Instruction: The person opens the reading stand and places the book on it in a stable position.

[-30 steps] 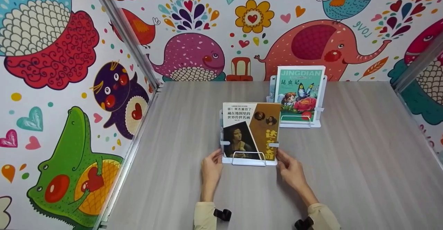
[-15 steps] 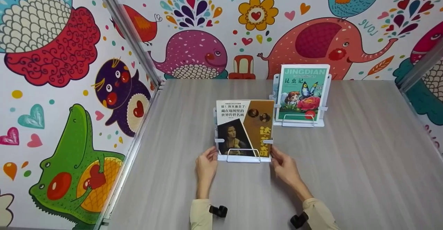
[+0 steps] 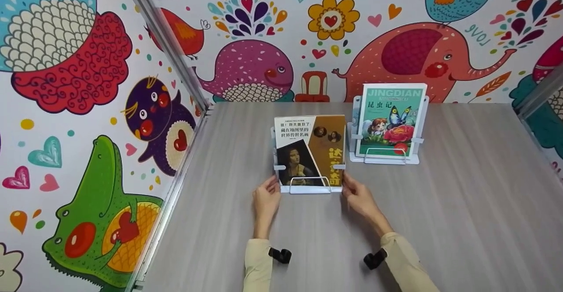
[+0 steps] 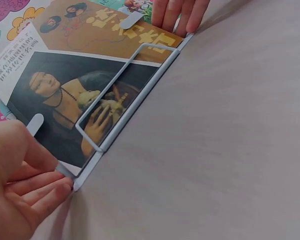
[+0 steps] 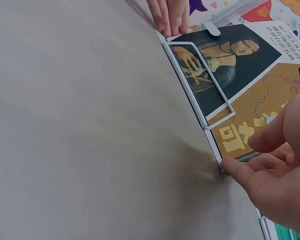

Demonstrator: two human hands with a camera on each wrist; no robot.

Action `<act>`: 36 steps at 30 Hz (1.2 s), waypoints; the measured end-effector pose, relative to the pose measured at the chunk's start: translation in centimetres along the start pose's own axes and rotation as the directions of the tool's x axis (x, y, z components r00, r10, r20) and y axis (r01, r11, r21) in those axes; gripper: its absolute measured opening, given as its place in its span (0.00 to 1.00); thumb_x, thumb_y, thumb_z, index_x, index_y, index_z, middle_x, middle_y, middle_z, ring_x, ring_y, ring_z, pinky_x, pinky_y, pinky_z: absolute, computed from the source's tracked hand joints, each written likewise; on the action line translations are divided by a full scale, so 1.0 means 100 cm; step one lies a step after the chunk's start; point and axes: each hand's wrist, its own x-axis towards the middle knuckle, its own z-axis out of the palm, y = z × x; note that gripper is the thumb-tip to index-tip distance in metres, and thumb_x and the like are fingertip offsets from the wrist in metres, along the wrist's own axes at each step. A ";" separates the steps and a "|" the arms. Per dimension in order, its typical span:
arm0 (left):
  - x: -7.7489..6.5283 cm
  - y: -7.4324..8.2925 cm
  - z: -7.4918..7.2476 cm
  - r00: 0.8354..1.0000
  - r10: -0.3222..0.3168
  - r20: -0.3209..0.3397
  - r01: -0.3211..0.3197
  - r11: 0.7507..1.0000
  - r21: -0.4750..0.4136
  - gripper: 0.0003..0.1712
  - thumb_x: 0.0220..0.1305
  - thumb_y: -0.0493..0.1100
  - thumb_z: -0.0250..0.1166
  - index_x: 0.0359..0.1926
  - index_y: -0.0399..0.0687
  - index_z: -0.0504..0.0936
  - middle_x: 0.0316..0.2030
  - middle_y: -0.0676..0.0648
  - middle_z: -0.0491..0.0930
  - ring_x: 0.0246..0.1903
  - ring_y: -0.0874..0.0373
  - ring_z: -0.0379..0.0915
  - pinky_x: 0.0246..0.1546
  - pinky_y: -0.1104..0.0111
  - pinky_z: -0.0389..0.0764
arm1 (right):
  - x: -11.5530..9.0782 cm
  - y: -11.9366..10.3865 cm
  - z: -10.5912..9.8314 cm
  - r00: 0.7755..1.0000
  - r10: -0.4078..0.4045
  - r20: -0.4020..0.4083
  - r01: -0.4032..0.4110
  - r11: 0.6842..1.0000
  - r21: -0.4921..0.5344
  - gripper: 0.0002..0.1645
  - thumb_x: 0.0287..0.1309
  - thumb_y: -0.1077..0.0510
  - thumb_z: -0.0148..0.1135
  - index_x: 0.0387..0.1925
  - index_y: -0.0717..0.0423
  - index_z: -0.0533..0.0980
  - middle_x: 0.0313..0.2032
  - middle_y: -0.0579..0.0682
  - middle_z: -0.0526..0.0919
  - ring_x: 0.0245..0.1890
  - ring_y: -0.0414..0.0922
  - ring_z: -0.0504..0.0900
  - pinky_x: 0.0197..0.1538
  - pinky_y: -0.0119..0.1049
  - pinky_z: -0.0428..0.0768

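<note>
A brown and white book (image 3: 303, 151) with a painted portrait on its cover leans in a white book stand (image 3: 281, 189), behind the stand's wire front bar and two side clips. My left hand (image 3: 266, 199) holds the stand's lower left corner; in the left wrist view, the thumb and fingers of this left hand (image 4: 20, 180) pinch that corner. At the lower right corner, my right hand (image 3: 360, 197) grips the other side. The right wrist view shows the right hand (image 5: 275, 170) with thumb and fingertips at the stand's edge, its fingers partly hidden behind it.
A second white stand (image 3: 414, 160) with a green book (image 3: 391, 120) stands behind and to the right, near the back wall. The grey wood-grain table (image 3: 475, 213) extends around both. Cartoon-printed walls (image 3: 88, 125) and metal posts (image 3: 167, 32) close off the back and sides.
Both hands have shifted the stand with the brown book left, then back toward the wall. The gap to the green book's stand has grown. The head view has turned slightly.
</note>
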 end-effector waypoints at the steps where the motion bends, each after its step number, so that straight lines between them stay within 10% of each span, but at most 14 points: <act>1: 0.001 0.001 0.001 1.000 -0.008 0.007 0.008 1.000 -0.004 0.18 0.63 0.37 0.67 0.54 0.43 0.87 0.47 0.41 0.89 0.46 0.50 0.87 0.51 0.59 0.85 | 0.001 0.000 0.001 1.000 -0.001 0.003 0.000 1.000 0.030 0.35 0.68 0.74 0.48 0.74 0.71 0.54 0.74 0.67 0.58 0.74 0.60 0.61 0.73 0.49 0.64; 6: 0.003 0.003 0.003 0.999 -0.020 0.050 0.021 1.000 -0.023 0.23 0.63 0.38 0.67 0.60 0.42 0.82 0.54 0.40 0.86 0.52 0.48 0.85 0.56 0.59 0.83 | 0.007 0.000 0.005 0.999 0.013 0.033 -0.018 0.986 0.163 0.38 0.68 0.75 0.45 0.76 0.71 0.48 0.77 0.67 0.50 0.77 0.60 0.53 0.76 0.50 0.58; 28: 0.015 0.010 0.009 0.985 0.031 0.172 -0.030 0.999 -0.011 0.35 0.62 0.40 0.68 0.70 0.39 0.71 0.66 0.34 0.75 0.66 0.39 0.72 0.67 0.50 0.72 | 0.027 -0.001 0.006 0.999 0.033 0.041 -0.039 0.983 0.178 0.44 0.67 0.74 0.46 0.79 0.61 0.42 0.79 0.62 0.48 0.79 0.55 0.50 0.76 0.45 0.62; 32: 0.016 0.006 0.011 0.985 0.052 0.165 -0.058 0.998 0.034 0.39 0.59 0.42 0.70 0.71 0.40 0.70 0.67 0.35 0.74 0.68 0.39 0.69 0.69 0.48 0.69 | 0.032 0.002 0.011 0.999 0.033 0.036 -0.039 0.982 0.184 0.44 0.67 0.74 0.45 0.80 0.61 0.43 0.78 0.62 0.49 0.71 0.59 0.66 0.47 0.27 0.82; 36: 0.017 0.002 0.013 0.987 0.058 0.148 -0.063 0.998 0.024 0.40 0.58 0.42 0.70 0.71 0.39 0.69 0.68 0.36 0.73 0.69 0.39 0.67 0.70 0.48 0.68 | 0.033 0.005 0.015 1.000 0.023 0.017 -0.026 0.978 0.209 0.43 0.68 0.75 0.46 0.79 0.61 0.44 0.77 0.64 0.52 0.53 0.65 0.74 0.19 0.29 0.69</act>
